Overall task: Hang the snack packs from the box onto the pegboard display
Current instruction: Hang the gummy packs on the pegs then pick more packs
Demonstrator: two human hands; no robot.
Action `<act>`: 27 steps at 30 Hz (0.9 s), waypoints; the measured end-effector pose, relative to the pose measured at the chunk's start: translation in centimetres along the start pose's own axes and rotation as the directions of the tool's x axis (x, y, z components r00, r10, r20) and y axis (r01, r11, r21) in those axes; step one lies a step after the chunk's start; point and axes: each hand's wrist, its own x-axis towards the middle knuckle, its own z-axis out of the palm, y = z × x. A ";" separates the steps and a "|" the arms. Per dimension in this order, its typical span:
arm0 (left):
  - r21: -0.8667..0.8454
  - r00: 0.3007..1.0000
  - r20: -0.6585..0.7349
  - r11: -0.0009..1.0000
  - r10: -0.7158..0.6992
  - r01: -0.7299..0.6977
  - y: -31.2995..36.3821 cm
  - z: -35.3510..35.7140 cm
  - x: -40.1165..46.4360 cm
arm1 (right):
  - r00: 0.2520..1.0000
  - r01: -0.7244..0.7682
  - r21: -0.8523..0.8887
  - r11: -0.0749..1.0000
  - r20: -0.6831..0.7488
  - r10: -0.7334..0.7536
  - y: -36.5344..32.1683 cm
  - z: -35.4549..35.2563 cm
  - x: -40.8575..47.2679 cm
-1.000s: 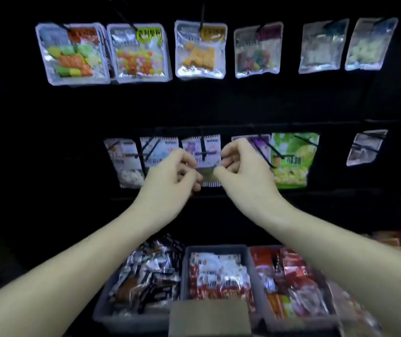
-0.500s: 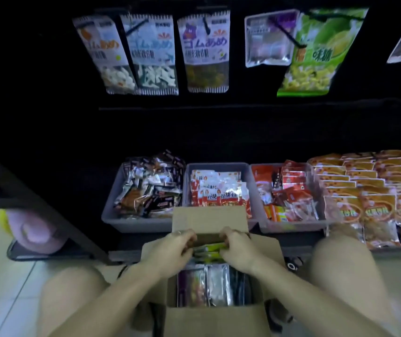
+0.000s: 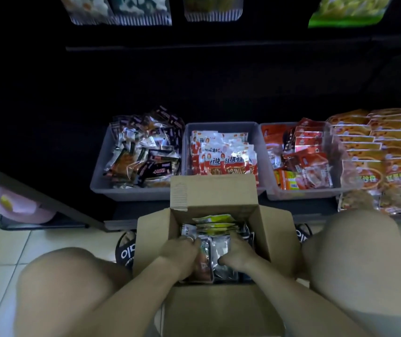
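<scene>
An open cardboard box (image 3: 212,203) stands on the floor between my knees. Inside, several snack packs stand on edge: yellow-green ones (image 3: 216,224) at the far side and silver ones (image 3: 220,250) nearer me. My left hand (image 3: 180,249) curls its fingers over the left edge of the silver packs. My right hand (image 3: 239,250) grips their right edge. The dark pegboard display (image 3: 218,69) rises behind, and only the bottom edges of hung packs (image 3: 143,13) show along the top, with a green one (image 3: 347,13) to the right.
Three grey bins (image 3: 131,190) full of small snack packets sit on the low shelf behind the box. Orange packs (image 3: 377,152) are stacked to the right. My bare knees flank the box, and a black sandal (image 3: 126,249) is on the tiled floor.
My hands left the pegboard, dropped into the box, and moved from the yellow-green packs to the silver ones nearer me. My view has tilted down.
</scene>
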 end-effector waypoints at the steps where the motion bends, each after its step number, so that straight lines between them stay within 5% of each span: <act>1: 0.011 1.000 -0.006 1.000 0.011 -0.011 0.0 0.2 0.5 | 1.000 0.003 -0.022 1.000 -0.001 -0.003 0.1 0.3 0.2; 16: -0.268 0.986 0.107 0.951 -0.129 0.154 0.0 2.1 5.4 | 0.999 -0.049 0.170 0.984 -0.013 0.052 1.8 0.3 1.8; 22: -0.217 0.987 0.108 0.966 -0.117 0.139 0.2 2.0 5.6 | 0.998 -0.031 0.216 0.976 -0.043 0.041 2.0 0.1 2.1; 27: 0.024 0.998 0.051 0.999 -0.044 0.043 0.3 0.6 4.2 | 0.998 0.033 0.147 0.989 -0.066 -0.023 1.7 -0.4 1.6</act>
